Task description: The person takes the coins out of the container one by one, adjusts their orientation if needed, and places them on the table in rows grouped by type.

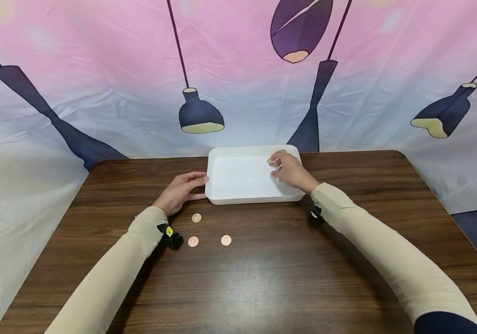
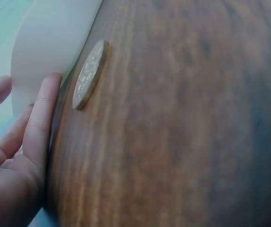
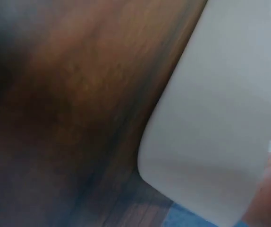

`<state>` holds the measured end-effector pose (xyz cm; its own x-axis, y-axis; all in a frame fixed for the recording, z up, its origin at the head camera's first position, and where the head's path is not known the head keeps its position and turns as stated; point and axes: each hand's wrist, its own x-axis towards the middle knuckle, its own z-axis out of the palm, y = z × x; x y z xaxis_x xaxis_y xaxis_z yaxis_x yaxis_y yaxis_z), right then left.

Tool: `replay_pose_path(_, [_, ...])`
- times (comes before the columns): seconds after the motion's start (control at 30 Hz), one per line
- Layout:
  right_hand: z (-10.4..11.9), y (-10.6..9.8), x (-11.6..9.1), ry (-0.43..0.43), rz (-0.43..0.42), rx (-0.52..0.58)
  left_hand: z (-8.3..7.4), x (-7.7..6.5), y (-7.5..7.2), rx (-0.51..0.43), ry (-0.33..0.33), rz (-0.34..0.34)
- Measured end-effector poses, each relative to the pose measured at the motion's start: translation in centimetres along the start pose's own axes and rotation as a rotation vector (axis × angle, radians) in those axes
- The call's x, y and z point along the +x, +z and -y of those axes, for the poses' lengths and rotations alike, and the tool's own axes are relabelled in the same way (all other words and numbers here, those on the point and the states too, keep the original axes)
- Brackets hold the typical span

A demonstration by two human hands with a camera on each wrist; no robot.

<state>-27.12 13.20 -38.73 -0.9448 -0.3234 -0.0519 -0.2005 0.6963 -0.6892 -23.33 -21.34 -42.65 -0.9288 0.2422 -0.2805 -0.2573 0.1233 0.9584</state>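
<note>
A shallow white tray (image 1: 238,200) lies at the far side of the table. My left hand (image 1: 180,189) is at its left end, fingers mostly straight and touching the tray wall (image 2: 46,42). Over the tray's right part, my right hand (image 1: 290,172) has thumb and fingers bent together, with a small pale coin (image 1: 271,162) at the fingertips. In the right wrist view the tray's outer wall (image 3: 211,109) hides most of that hand. A gold-coloured coin (image 1: 196,217) lies flat near my left wrist. Two copper-coloured coins, one left (image 1: 193,241) and one right (image 1: 226,240), lie closer to me.
The dark wood table (image 1: 263,278) ends just behind the tray. A printed cloth (image 1: 138,93) with lamp pictures hangs behind it. Each wrist carries a small black camera, such as the left wrist camera (image 1: 175,240).
</note>
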Motion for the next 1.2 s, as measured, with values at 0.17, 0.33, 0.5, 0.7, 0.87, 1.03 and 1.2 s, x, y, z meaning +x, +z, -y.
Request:
replay_pose_path(0.17, [-0.5,-0.1,1.3,0.025,-0.010,-0.031,0.1,0.1,0.2,-0.007,-0.002,0.003])
replay_pose_path(0.33, [-0.9,0.0,2.1,0.054,-0.010,-0.053,0.2,0.0,0.3,-0.009,-0.009,-0.009])
replay_pose_path(0.5, [-1.6,0.3,2.4,0.017,-0.051,-0.112,0.0,-0.1,0.4,-0.014,-0.011,0.001])
replay_pose_path(0.7, [-1.9,0.2,2.7,-0.039,-0.077,-0.122,-0.2,0.0,0.4,-0.016,-0.004,0.000])
replay_pose_path(0.87, [-1.8,0.1,2.6,-0.032,-0.044,-0.108,-0.2,0.1,0.3,-0.021,-0.006,0.005])
replay_pose_path(1.03, [-1.7,0.2,2.1,-0.047,0.004,-0.105,-0.1,0.1,0.3,-0.020,-0.010,0.002])
replay_pose_path(1.2, [-1.6,0.4,1.5,-0.118,0.026,-0.094,-0.1,0.0,0.1,-0.018,-0.011,-0.005])
